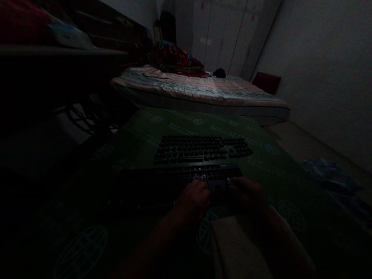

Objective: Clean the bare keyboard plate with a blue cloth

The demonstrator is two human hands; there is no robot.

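Though the light is poor, the dark keyboard base [162,185] reads clearly enough: flat on the tabletop [124,133], long axis running left to right. Right hand [245,188] is at its right end, grip apparently pinched on a small pale piece [229,181], too dim to identify. Left hand [198,192] rests right of the base's middle, fingers curled; cannot tell whether that grip holds anything. Right hand is nearer the number-pad end, so likely better placed there. Just beyond the base, loose black keycaps [197,147], blocky, set out in keyboard order, roughly parallel to it. Tabletop green, globe-printed. Nearer, a folded, nappy pale cloth [236,242] beside the right forearm. Farther, a striped bed [203,91].
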